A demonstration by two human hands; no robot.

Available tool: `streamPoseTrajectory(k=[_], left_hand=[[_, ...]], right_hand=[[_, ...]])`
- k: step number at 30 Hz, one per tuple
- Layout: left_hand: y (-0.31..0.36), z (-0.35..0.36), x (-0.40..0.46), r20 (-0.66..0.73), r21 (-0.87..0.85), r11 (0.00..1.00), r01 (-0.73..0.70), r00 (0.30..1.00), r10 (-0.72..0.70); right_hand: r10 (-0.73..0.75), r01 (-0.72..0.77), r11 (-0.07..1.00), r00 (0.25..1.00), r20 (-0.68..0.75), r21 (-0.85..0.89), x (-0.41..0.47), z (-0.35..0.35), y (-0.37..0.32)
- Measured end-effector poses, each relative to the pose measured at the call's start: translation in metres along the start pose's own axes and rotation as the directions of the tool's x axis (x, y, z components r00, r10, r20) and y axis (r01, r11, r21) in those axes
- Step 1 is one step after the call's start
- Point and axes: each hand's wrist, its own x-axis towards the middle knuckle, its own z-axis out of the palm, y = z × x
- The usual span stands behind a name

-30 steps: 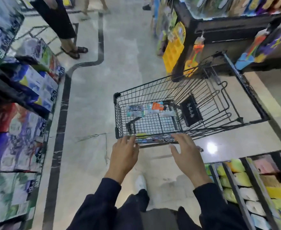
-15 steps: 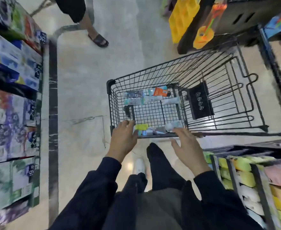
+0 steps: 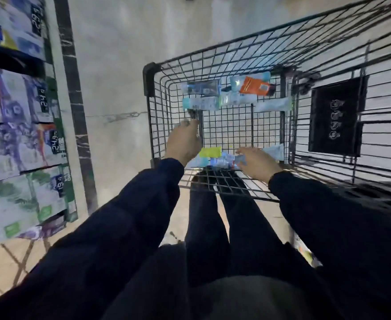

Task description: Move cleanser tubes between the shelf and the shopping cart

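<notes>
Both hands are down inside the shopping cart (image 3: pixel 151 75), so the step in hand looks like picking tubes out of it to take back to a shelf. The left hand (image 3: pixel 183 144) is at the near left side of the basket, with its fingers curled over the wire wall there. It holds no tube. The right hand (image 3: pixel 258 163) is low in the near part of the basket, fingers spread loosely, right at a small pile of cleanser tubes (image 3: pixel 217 158). One of these has a yellow-green end and others are pale blue. The picture is smeared here, so I cannot tell if the right hand is pinching a tube or only touching one.

More tubes lie at the far end of the basket floor. There is an orange pack (image 3: pixel 254 86), a grey and blue tube (image 3: pixel 201 87), a teal tube (image 3: pixel 200 103) and a pale tube (image 3: pixel 274 104).

Next, the right hand needs to close on one tube from the near pile and lift it clear of the wires without dragging the others.

A black sign (image 3: pixel 336 114) on the cart's flap has white round marks, too blurred to read. On the left, stacked packs (image 3: pixel 12 135) carry price tags. One seems to say 293 and another 249.
</notes>
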Motion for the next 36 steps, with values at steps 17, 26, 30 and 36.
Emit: streamPoseTrajectory(k=[17, 26, 30, 36], left_hand=[[-0.052, 0.071, 0.189, 0.017, 0.284, 0.954, -0.101, 0.995, 0.1], [-0.051, 0.076, 0.196, 0.07, 0.172, 0.981, -0.089, 0.994, 0.078], [-0.046, 0.072, 0.181, 0.208, -0.108, 0.992, 0.069, 0.977, -0.045], [-0.028, 0.038, 0.119, 0.515, -0.621, 0.66, 0.422, 0.855, -0.063]], right_hand=[[-0.008, 0.023, 0.99, 0.994, 0.11, -0.139, 0.114, 0.073, 0.053], [0.01, -0.007, 0.999, 0.998, 0.069, -0.049, 0.11, 0.062, 0.051], [0.192, -0.219, 0.825, 0.976, 0.105, 0.521, 0.098, 0.046, 0.047], [0.207, -0.291, 0.333, 0.951, 0.231, 0.897, 0.063, 0.01, 0.041]])
